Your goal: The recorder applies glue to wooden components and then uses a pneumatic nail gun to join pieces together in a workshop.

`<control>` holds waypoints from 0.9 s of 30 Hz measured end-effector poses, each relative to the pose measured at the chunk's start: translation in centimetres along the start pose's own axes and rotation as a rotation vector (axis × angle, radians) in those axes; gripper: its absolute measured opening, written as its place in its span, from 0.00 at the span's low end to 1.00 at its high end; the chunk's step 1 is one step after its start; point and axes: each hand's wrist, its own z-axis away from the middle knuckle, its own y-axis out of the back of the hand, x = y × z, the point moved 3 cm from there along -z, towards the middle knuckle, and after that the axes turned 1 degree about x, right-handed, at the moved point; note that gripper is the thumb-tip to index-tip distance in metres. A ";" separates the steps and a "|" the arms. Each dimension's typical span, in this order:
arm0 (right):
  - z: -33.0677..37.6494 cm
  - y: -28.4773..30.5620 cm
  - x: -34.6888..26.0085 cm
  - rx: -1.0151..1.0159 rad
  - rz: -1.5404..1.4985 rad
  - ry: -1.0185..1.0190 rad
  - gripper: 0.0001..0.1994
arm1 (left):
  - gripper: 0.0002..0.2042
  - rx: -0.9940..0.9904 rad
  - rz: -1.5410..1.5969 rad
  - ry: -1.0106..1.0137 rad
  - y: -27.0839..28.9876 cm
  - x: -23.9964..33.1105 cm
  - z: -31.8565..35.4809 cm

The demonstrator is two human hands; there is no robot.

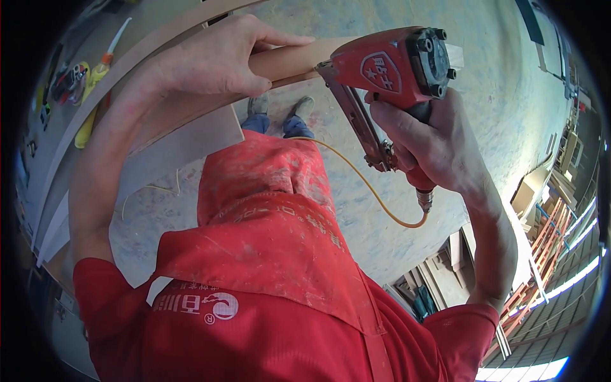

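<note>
The red nail gun (388,67), gripped by the right hand (439,140) with fingers curled, is best squared to the wooden piece (289,60) at its nose, contact unclear, away from the left hand's (216,60) clasping thumb and forefinger.

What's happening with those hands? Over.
Right fingers round the nail gun, its nose at the wood. Left fingers on the wood. Hose loops below, apart.

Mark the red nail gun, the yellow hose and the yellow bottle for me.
Red nail gun (407,67): head view, on the side of its red body.
Yellow hose (407,225): head view, on its lowest bend.
Yellow bottle (95,79): head view, on its body below the orange cap.
</note>
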 end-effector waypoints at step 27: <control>-1.5 1.9 0.3 -0.081 0.179 0.029 0.13 | 0.37 0.034 0.092 0.003 -1.0 0.1 0.2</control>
